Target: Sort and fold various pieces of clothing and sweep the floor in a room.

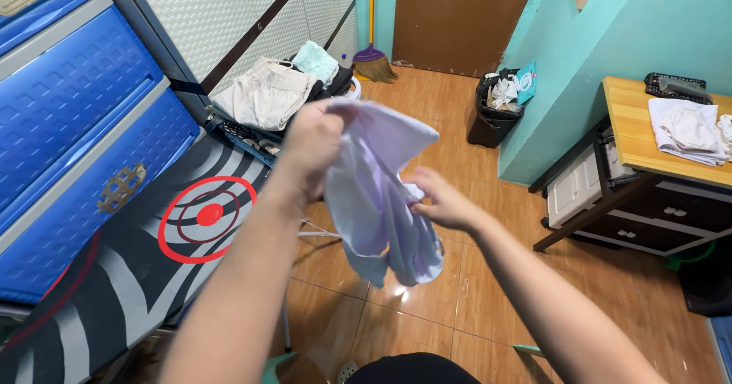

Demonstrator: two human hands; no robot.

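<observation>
My left hand (311,146) is raised and shut on the top edge of a pale lilac garment (379,201), which hangs down in folds above the floor. My right hand (442,199) pinches the same garment lower down, at its right side. Both arms reach forward from the bottom of the view. The garment's lower end dangles free beside an ironing board (145,254) covered in black and grey stripes with a red target mark.
Blue plastic drawers (69,125) stand at the left. A pile of folded clothes (267,94) lies at the board's far end. A black bin (496,109) with rubbish stands by the teal wall. A wooden table (633,125) at the right holds white cloth (686,132). A broom (372,56) leans near the brown door.
</observation>
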